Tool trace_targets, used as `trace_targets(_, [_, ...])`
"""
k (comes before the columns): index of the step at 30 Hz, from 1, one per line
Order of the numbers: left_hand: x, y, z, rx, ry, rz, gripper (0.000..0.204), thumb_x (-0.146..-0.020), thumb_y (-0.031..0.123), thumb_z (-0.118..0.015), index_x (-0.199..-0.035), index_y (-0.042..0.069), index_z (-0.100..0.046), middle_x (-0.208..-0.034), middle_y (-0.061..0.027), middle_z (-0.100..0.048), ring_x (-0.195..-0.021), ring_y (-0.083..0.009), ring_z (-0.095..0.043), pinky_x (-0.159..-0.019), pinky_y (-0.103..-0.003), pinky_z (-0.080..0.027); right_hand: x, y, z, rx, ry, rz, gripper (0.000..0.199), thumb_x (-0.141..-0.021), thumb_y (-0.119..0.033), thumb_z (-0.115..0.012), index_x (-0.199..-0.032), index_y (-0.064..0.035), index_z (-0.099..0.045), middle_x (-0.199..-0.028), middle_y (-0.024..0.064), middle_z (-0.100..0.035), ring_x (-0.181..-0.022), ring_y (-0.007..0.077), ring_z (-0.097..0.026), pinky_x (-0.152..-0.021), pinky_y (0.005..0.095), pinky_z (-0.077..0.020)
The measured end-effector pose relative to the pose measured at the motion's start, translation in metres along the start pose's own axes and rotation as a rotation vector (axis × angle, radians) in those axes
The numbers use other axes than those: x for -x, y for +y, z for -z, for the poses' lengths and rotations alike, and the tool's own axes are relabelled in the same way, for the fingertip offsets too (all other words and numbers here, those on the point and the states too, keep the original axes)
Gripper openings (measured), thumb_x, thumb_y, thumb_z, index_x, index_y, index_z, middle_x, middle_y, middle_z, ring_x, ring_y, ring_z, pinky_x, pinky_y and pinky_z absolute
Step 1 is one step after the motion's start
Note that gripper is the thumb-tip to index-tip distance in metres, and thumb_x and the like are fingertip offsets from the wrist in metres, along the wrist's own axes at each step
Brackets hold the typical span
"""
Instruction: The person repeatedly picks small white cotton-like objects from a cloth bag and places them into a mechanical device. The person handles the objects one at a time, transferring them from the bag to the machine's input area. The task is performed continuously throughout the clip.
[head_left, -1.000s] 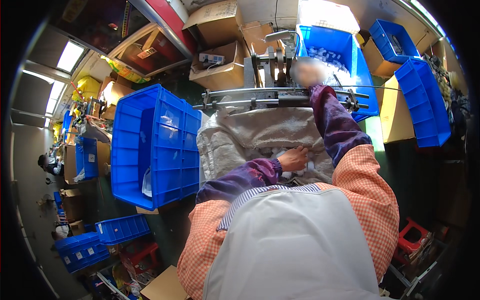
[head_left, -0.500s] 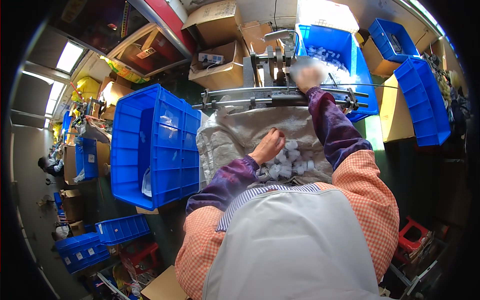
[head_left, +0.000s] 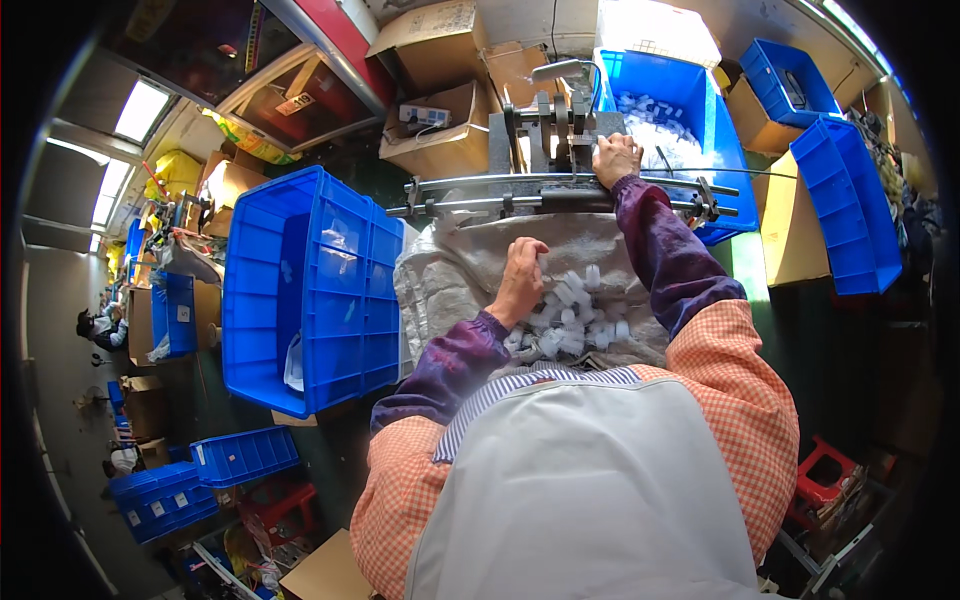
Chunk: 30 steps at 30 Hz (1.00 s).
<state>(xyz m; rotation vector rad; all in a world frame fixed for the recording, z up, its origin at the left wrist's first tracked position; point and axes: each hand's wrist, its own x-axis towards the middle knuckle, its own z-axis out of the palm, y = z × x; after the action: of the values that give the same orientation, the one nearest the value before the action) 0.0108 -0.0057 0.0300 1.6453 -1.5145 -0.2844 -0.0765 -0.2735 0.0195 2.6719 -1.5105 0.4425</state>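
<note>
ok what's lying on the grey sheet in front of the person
A heap of small whitish pieces lies on the grey sheet. The left hand and its purple sleeve hide part of the sheet, and anything under the pieces cannot be seen.

Small pieces (head_left: pixel 572 317) seen in translucent plastic, sheet (head_left: pixel 440 262) in wrinkled matt sacking, machine rods (head_left: pixel 470 183) in glossy metal, crate (head_left: pixel 345 335) in shiny plastic.

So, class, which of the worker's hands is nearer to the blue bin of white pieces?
The right hand, at the machine just left of the blue bin. The left hand is farther, over the sack.
</note>
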Motion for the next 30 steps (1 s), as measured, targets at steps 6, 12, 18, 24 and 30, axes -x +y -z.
trace_targets(6, [-0.01,0.012,0.02,0.095,0.096,-0.026,0.015,-0.079,-0.007,-0.052,-0.091,0.002,-0.056,-0.095,-0.0128,-0.053,-0.084,-0.0272,-0.054,-0.071,-0.032,-0.044,-0.019,0.045,-0.002,-0.062,-0.1,-0.046,0.024,-0.078,-0.022,-0.051,-0.098,-0.0127,-0.06,-0.105,0.0099,-0.057,-0.1,0.0257,-0.056,-0.084,0.043,-0.037])
trace_targets(12, [-0.024,0.03,0.02,0.355,0.19,0.104,0.01,-0.08,-0.002,-0.058,-0.089,0.002,-0.058,-0.093,-0.0067,-0.055,-0.078,-0.0144,-0.056,-0.063,-0.025,-0.045,-0.036,0.073,0.03,0.185,-0.132,-0.135,0.031,-0.076,-0.024,-0.055,-0.104,-0.0094,-0.054,-0.101,0.0128,-0.059,-0.09,0.0277,-0.062,-0.077,0.0431,-0.0438])
trace_targets(18, [-0.049,0.05,0.009,0.356,0.225,0.048,0.008,-0.078,0.001,-0.061,-0.086,0.002,-0.06,-0.093,-0.0077,-0.057,-0.081,-0.0162,-0.057,-0.066,-0.024,-0.045,0.025,0.055,0.087,-0.422,-0.198,0.144,0.037,-0.08,-0.022,-0.058,-0.113,-0.0059,-0.054,-0.104,0.0141,-0.059,-0.084,0.0242,-0.062,-0.075,0.0345,-0.0487])
trace_targets(24, [-0.064,0.055,-0.014,0.308,0.165,0.026,0.032,-0.075,0.007,-0.066,-0.104,0.003,-0.053,-0.101,-0.0146,-0.054,-0.091,-0.0283,-0.055,-0.08,-0.035,-0.045,0.058,0.025,0.069,-0.967,-0.47,0.515,0.032,-0.083,-0.013,-0.055,-0.114,-0.0077,-0.056,-0.09,0.0119,-0.063,-0.08,0.0214,-0.06,-0.074,0.032,-0.0473])
trace_targets(30, [0.0,0.019,-0.063,-0.289,-0.519,-0.17,0.034,-0.074,0.015,-0.064,-0.105,0.005,-0.053,-0.112,-0.0162,-0.048,-0.109,-0.0345,-0.042,-0.087,-0.041,-0.041,0.0,0.023,0.017,-0.192,0.037,0.126,0.017,-0.082,-0.023,-0.054,-0.095,-0.0135,-0.061,-0.095,0.0041,-0.061,-0.095,0.0258,-0.053,-0.081,0.0396,-0.0416])
